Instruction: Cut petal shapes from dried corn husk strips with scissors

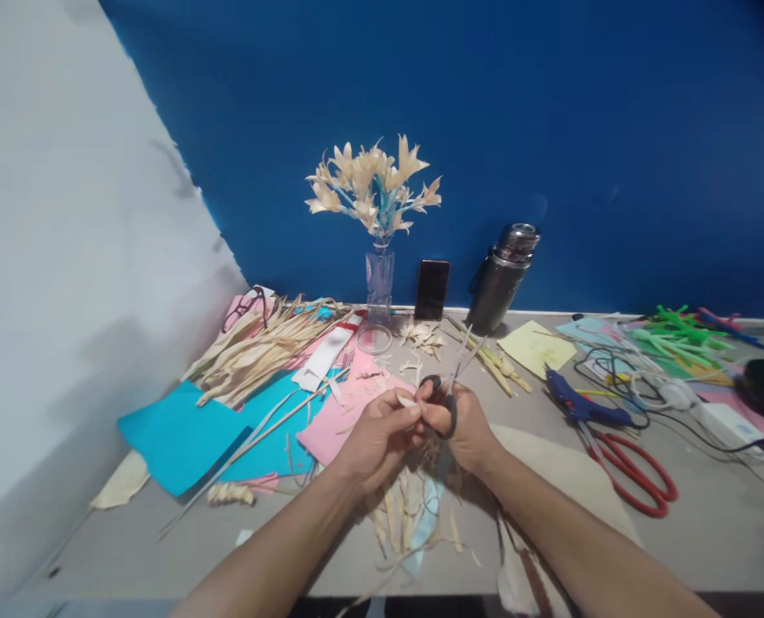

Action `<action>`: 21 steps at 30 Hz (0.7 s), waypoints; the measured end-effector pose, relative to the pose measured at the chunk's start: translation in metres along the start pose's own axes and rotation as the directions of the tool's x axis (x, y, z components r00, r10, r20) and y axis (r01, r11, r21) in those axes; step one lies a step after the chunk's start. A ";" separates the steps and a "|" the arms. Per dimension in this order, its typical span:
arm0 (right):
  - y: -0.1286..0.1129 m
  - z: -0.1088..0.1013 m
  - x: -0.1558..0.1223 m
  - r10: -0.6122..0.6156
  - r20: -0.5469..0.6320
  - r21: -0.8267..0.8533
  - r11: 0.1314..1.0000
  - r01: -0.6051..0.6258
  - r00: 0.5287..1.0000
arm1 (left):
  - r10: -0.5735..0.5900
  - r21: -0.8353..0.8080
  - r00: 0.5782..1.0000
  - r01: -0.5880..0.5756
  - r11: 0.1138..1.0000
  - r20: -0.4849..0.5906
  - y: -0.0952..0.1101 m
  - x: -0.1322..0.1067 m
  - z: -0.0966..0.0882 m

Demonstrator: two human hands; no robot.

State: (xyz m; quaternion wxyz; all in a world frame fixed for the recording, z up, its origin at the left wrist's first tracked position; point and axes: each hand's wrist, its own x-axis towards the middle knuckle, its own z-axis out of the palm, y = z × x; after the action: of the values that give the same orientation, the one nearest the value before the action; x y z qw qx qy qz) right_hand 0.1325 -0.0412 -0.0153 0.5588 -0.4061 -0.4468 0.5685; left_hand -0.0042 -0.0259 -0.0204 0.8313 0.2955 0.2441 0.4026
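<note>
Both hands meet over the middle of the table. My left hand [378, 433] is closed, pinching a small pale piece of dried husk [406, 401] between thumb and fingertips. Black-handled scissors [450, 403] hang on the fingers of my right hand [469, 429], their blades parted and pointing away from me. The right fingertips also touch the husk piece. Beneath the hands lie husk scraps [395, 515] and a light blue strip [428, 515]. Just beyond them rests pink paper [343, 412] with small trimmings on it.
Husk flowers [372, 180] stand in a clear bottle [379, 283] at the back, beside a phone [432, 290] and a flask [501, 279]. Dried husks [253, 348] and blue paper [182, 433] lie left. A glue gun [585, 402], red-handled scissors [636, 472] and cables [691, 429] lie right.
</note>
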 end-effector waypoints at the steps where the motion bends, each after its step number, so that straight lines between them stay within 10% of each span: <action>1: 0.001 0.000 0.000 0.002 0.003 -0.008 1.000 -0.002 1.000 | -0.012 -0.001 1.000 0.012 1.000 -0.010 0.000 0.001 -0.001; 12: -0.020 -0.035 0.019 -0.139 -0.298 -0.110 0.988 0.110 0.944 | 0.035 0.138 0.961 0.003 0.990 -0.273 0.017 0.018 -0.008; 21: -0.028 -0.067 0.034 -0.133 -0.398 -0.184 0.981 0.063 0.908 | 0.075 0.405 0.976 0.014 0.914 -0.204 0.063 0.118 0.005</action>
State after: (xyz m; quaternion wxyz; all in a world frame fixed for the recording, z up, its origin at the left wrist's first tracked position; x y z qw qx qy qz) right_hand 0.2027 -0.0040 -0.0050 0.6314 -0.5384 -0.3862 0.4028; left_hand 0.0313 0.0999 0.0071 0.7144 0.4194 0.4059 0.3860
